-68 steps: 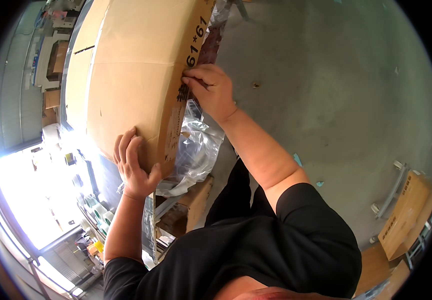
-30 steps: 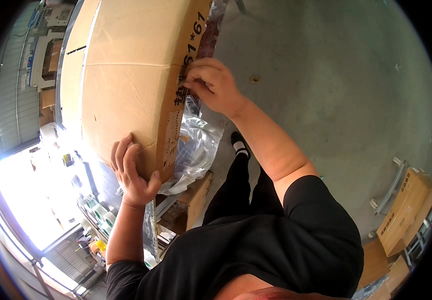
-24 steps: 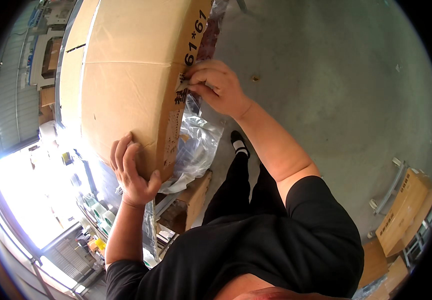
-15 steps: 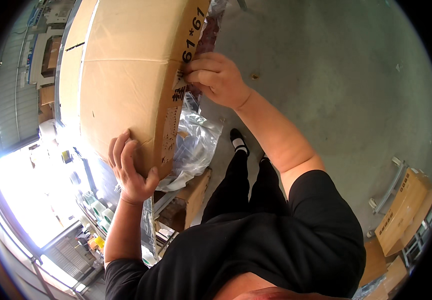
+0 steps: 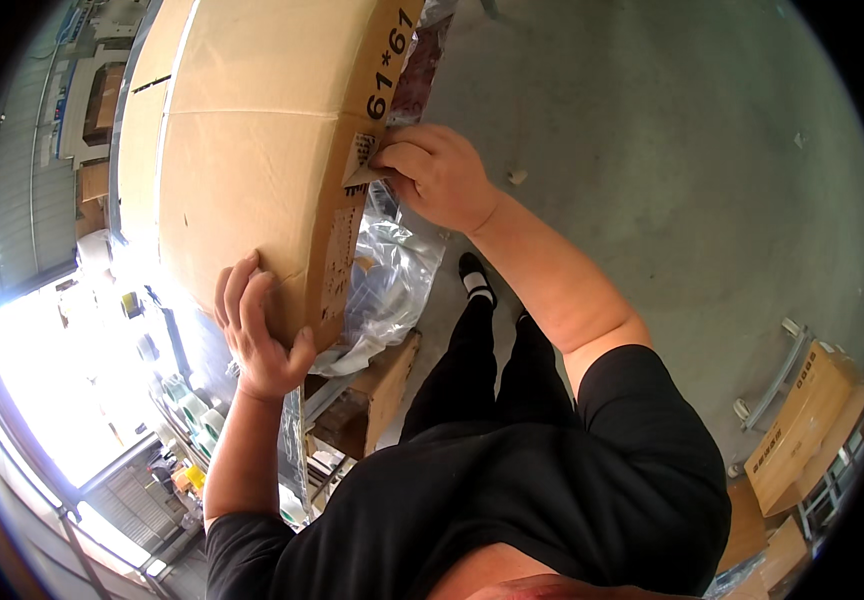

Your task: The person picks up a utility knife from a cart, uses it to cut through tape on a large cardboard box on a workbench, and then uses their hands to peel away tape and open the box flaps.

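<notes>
A large brown cardboard box [image 5: 252, 170] lies before me on the left, black print running along its narrow right side. On that side, my right hand [image 5: 442, 180] pinches a lifted flap [image 5: 362, 165] between thumb and fingers. The flap is folded back into a point; whether it is a label or the box's own paper layer, I cannot tell. Nearer me on the same side is a rough, speckled patch [image 5: 340, 250]. My left hand [image 5: 262, 330] rests on the box's near end, fingers spread over the top and thumb against the corner.
Crumpled clear plastic film [image 5: 392, 270] hangs beside the box, above an open carton [image 5: 387, 395]. Tape rolls [image 5: 197, 415] stand at the left by a bright opening. Another carton [image 5: 802, 430] leans at the far right. A small pale scrap [image 5: 518, 177] is over the grey floor.
My right hand has shifted slightly toward me, and the flap in its fingers is folded back further. My left hand stays at the box's near end, almost unmoved.
</notes>
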`<state>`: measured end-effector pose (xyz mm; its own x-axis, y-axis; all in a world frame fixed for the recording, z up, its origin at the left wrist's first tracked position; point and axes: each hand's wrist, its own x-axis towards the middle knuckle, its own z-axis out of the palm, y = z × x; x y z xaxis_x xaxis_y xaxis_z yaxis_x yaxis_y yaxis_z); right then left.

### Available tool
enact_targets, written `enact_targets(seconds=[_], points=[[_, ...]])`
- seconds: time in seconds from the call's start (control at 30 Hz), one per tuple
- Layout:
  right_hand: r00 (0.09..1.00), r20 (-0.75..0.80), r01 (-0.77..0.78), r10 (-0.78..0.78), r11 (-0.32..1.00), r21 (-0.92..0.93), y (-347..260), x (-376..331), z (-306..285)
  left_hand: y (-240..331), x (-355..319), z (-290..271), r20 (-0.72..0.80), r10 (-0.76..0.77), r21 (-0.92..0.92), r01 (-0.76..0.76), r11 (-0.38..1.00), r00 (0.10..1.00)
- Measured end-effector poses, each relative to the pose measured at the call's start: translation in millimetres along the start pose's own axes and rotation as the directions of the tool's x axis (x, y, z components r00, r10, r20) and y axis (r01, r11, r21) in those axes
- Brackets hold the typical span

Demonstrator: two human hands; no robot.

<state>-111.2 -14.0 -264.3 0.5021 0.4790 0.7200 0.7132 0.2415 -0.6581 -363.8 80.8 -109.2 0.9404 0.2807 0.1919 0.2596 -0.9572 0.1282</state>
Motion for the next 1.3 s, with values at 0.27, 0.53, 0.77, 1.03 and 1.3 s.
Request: enact_targets(seconds=[0.27, 0.53, 0.77, 1.03, 1.3], points=[[0.723, 0.450, -0.604, 0.524, 0.796, 0.044, -68.1, 0.6, -42.5, -0.2, -5.0, -1.2, -0.003, -0.019, 0.014, 0.019, 1.000, 1.000], [0.633, 0.704, -0.489, 0.322, 0.872, 0.040, -38.2, -34.2, -67.1, 2.1, -3.1, -2.4, 0.009, -0.037, 0.028, 0.037, 0.999, 0.999], [0.768, 0.370, -0.485, 0.523, 0.852, -0.196, -21.7, -2.5, -64.3, 5.9, 6.7, -8.5, 0.015, -0.023, 0.017, 0.022, 1.000, 1.000], [0.884, -0.203, -0.393, 0.421, 0.905, 0.164, 5.5, 38.4, -8.0, 1.3, 40.2, 2.7, -0.012, -0.109, -0.052, 0.109, 0.993, 0.994], [0.847, -0.219, -0.394, 0.484, 0.849, 0.352, 29.8, 54.0, 6.2, -4.9, 37.0, 5.4, 0.012, -0.138, -0.106, 0.139, 0.985, 0.990]])
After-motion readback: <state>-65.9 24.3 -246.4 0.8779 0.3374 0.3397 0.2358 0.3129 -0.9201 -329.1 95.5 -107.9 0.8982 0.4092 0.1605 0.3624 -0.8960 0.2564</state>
